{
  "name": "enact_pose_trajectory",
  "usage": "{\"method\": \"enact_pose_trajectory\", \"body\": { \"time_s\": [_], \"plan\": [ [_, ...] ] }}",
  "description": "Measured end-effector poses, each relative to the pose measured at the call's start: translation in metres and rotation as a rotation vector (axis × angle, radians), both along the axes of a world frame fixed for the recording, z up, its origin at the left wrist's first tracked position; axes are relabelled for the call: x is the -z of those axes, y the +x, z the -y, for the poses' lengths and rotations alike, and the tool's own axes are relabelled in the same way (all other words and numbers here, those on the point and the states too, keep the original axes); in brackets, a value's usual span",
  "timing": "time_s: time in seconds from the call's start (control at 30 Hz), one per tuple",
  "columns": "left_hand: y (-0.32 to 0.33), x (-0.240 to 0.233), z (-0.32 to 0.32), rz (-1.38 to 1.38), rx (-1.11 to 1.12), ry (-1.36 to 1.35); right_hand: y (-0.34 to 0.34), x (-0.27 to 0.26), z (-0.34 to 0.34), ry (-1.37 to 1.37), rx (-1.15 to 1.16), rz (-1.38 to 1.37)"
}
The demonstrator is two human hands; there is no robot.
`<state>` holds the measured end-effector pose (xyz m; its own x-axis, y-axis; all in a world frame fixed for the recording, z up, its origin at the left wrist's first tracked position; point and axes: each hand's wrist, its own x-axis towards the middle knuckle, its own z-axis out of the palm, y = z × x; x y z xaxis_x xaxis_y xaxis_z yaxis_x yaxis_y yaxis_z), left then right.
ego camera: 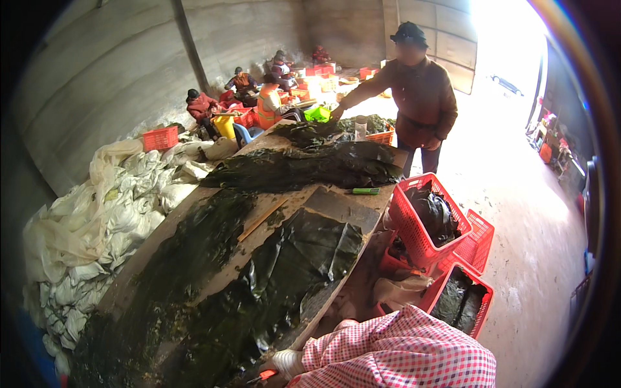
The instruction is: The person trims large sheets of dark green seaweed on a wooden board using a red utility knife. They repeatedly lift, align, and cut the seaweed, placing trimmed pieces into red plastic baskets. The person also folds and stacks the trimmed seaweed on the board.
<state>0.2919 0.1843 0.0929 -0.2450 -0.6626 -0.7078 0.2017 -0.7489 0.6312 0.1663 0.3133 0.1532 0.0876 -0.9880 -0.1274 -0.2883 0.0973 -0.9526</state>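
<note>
Wide sheets of dark, wet kelp lie over a long wooden table. At the bottom edge of the view, my left hand, with a pale wrap at the wrist, is closed on an orange-handled knife beside the kelp. Of my right hand only a small part shows past the checked sleeve, by the table's side; its fingers are hidden. A wooden stick lies between two spreads of kelp. Farther up are a green-handled cutter and a thick kelp pile across the table.
Red plastic crates holding kelp stand along the table's right side. White sacks are heaped on the left. A co-worker stands at the far end, one hand on kelp. Several people sit by crates near the back wall.
</note>
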Motion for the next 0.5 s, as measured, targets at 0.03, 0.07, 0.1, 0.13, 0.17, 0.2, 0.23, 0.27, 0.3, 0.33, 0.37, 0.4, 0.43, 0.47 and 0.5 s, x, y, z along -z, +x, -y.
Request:
{"method": "enact_pose_trajectory", "body": {
  "time_s": [0.03, 0.07, 0.1, 0.13, 0.17, 0.2, 0.23, 0.27, 0.3, 0.33, 0.37, 0.4, 0.43, 0.47, 0.5],
  "plan": [
    [0.021, -0.001, 0.003, 0.002, -0.028, -0.005, 0.01, -0.006, 0.002, -0.023, -0.012, -0.015],
    [0.041, -0.002, 0.006, 0.005, -0.059, -0.012, 0.02, -0.012, 0.004, -0.046, -0.031, -0.03],
    [0.064, -0.002, 0.01, 0.001, -0.102, -0.017, 0.031, -0.018, 0.007, -0.067, -0.068, -0.042],
    [0.091, -0.003, 0.012, 0.003, -0.16, -0.016, 0.044, -0.023, 0.013, -0.109, -0.097, -0.037],
    [0.119, 0.0, 0.013, -0.001, -0.229, -0.012, 0.057, -0.026, 0.02, -0.152, -0.127, -0.031],
    [0.148, 0.001, 0.012, -0.014, -0.301, -0.012, 0.074, -0.029, 0.025, -0.194, -0.156, -0.025],
    [0.179, 0.004, 0.009, -0.013, -0.382, -0.008, 0.085, -0.029, 0.035, -0.073, -0.19, -0.014],
    [0.206, 0.009, 0.005, -0.018, -0.455, 0.001, 0.096, -0.029, 0.042, 0.05, -0.222, -0.011],
    [0.234, 0.015, -0.003, -0.018, -0.545, 0.013, 0.104, -0.029, 0.049, 0.161, -0.251, -0.011],
    [0.259, 0.02, -0.011, -0.014, -0.633, 0.029, 0.114, -0.027, 0.059, 0.012, -0.267, -0.095],
    [0.282, 0.026, -0.017, -0.007, -0.718, 0.045, 0.126, -0.024, 0.072, 0.042, -0.307, -0.171],
    [0.301, 0.034, -0.026, -0.059, -0.788, 0.029, 0.139, -0.018, 0.081, 0.008, -0.344, -0.199],
    [0.32, 0.039, -0.031, 0.037, -0.882, 0.112, 0.154, -0.012, 0.095, 0.043, -0.416, -0.204],
    [0.339, 0.044, -0.036, 0.075, -0.947, 0.145, 0.169, -0.006, 0.109, 0.086, -0.461, -0.229],
    [0.357, 0.045, -0.039, 0.147, -0.994, 0.198, 0.186, 0.0, 0.124, 0.13, -0.488, -0.253]
  ]
}}
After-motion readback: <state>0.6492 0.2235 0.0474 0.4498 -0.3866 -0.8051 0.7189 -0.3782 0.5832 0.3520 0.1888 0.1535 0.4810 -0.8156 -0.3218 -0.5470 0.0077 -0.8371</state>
